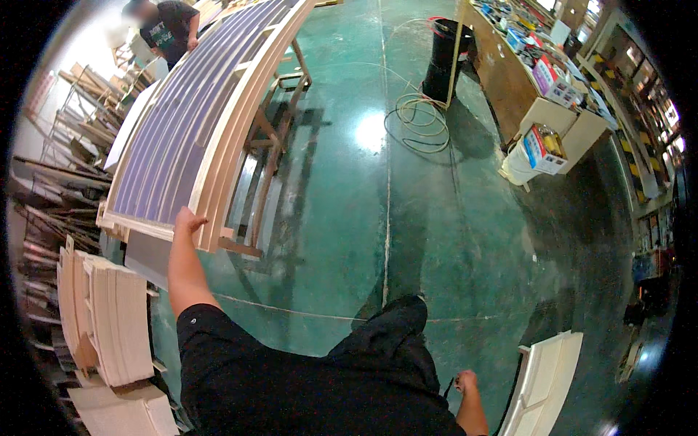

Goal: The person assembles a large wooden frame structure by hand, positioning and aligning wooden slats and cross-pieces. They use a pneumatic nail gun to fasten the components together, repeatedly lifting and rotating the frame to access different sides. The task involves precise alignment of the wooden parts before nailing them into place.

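My left hand grips the near corner of a long wooden frame, its fingers bent over the light rail. Purple-grey panels with pale parallel strips fill the frame, which lies raised on a wooden trestle. My right hand hangs low by my side with its fingers curled. Something thin and dark shows beside it, but I cannot make out what it is or whether the hand holds it.
Another person stands at the frame's far left side. Stacked pale boards are at left, and a white panel is at lower right. A coiled hose lies by a black bin. A cluttered bench runs along the right.
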Demonstrator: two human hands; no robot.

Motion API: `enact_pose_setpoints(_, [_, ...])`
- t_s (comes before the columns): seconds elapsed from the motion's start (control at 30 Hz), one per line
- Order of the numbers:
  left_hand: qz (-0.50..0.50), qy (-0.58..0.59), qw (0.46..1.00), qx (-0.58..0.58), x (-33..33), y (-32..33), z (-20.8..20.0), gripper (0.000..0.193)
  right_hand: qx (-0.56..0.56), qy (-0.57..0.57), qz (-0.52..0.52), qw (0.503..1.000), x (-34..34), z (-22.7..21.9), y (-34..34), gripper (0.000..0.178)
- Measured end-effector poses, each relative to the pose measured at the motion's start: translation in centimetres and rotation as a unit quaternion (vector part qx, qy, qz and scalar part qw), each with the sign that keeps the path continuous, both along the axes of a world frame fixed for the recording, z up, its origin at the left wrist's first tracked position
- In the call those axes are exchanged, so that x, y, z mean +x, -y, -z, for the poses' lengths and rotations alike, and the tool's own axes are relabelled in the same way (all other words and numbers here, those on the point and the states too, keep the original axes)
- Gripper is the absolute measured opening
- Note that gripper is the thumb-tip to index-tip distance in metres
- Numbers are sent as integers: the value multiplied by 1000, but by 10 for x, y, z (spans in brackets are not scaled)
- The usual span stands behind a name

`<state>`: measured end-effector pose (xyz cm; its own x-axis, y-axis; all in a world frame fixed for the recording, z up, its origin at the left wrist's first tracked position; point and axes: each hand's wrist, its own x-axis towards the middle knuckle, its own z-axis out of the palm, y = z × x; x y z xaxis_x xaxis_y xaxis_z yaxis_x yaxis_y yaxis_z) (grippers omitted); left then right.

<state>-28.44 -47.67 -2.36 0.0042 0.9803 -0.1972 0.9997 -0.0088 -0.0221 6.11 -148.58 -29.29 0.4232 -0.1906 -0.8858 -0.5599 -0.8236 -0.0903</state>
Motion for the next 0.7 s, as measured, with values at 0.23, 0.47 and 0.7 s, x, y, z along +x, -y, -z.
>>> enact_pose_setpoints(0.23, [6, -25, 999, 19, 21, 8, -11, 77, 204, 98, 60, 972, 6, -9, -32, 10])
enact_pose_setpoints(0.47, [10, -68, 997, 25, 26, 17, -14, 72, 162, 40, 79, 983, -49, 32, -4, 12])
enact_pose_setpoints(0.7, [6, -54, 998, -27, 25, 18, -23, 67, 210, 18, 183, 960, -73, 18, 1, 16])
